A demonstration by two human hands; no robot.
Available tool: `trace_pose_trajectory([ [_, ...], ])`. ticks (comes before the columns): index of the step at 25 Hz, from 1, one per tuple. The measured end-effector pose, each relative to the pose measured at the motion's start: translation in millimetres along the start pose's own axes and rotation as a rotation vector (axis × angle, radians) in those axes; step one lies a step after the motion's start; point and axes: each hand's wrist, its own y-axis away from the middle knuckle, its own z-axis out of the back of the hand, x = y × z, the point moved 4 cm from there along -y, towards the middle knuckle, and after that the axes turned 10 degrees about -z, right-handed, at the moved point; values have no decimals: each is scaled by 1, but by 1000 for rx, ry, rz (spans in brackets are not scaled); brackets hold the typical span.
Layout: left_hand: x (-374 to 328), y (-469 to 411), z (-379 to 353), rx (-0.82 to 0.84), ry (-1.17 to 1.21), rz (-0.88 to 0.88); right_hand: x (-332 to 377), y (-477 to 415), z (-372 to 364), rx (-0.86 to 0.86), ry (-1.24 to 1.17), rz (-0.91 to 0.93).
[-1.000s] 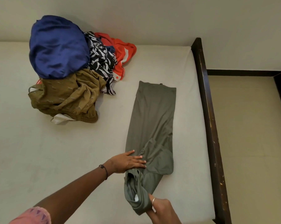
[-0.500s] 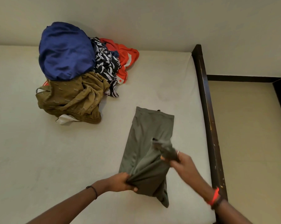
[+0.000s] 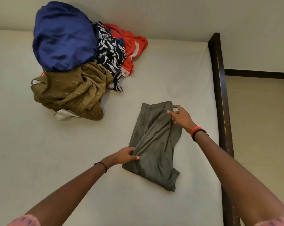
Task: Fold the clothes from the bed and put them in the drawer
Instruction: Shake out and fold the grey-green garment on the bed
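Note:
An olive-grey garment [image 3: 154, 144] lies folded in half on the pale mattress [image 3: 178, 75], near the bed's right side. My left hand [image 3: 125, 155] pinches a bunch of the cloth at its left edge. My right hand [image 3: 180, 116] holds the folded-over end at the garment's far right corner. A pile of unfolded clothes sits at the far left: a blue piece [image 3: 63, 36] on top, a brown one [image 3: 69, 92] in front, a black-and-white patterned one [image 3: 110, 54] and a red one [image 3: 131, 44] to the right. No drawer is in view.
A dark wooden bed rail [image 3: 219, 95] runs along the mattress's right side. Beyond it lies a beige floor [image 3: 260, 128], with a dark skirting strip [image 3: 258, 74] at the wall's foot. The wall stands behind the pile.
My right hand has carried the garment's near end up and over to its far end, halving its length. My left hand went from pressing flat to pinching the fold.

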Motion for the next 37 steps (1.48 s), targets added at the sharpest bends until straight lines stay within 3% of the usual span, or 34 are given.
trace_pose_trajectory([
  [4,7,6,2,-82,-9,25,-26,40,-38,-321,202,215],
  [6,1,21,4,-265,-236,-49,-59,86,-80,-345,415,343],
  [8,-5,36,-1,-384,-618,-293,-99,130,-121,-353,723,426],
  [11,8,46,-32,-141,-1164,-594,-154,161,-155,-182,911,402],
  [13,23,43,-47,-74,-1271,-613,-174,158,-156,-153,907,326],
  [17,32,32,-54,-176,-1248,-614,-187,149,-150,-153,995,284],
  [23,20,50,-59,-5,-1036,-567,-192,162,-142,-148,1031,311],
  [28,20,85,-72,166,-948,-385,-192,201,-137,99,991,334],
  [30,6,106,-86,292,-938,-336,-191,227,-133,404,944,241],
  [32,-13,117,-90,477,-789,-142,-183,242,-124,549,831,160],
  [34,-37,120,-78,495,-714,-73,-168,246,-106,613,696,103],
  [37,-60,108,-47,453,-569,-118,-137,229,-67,521,603,83],
])
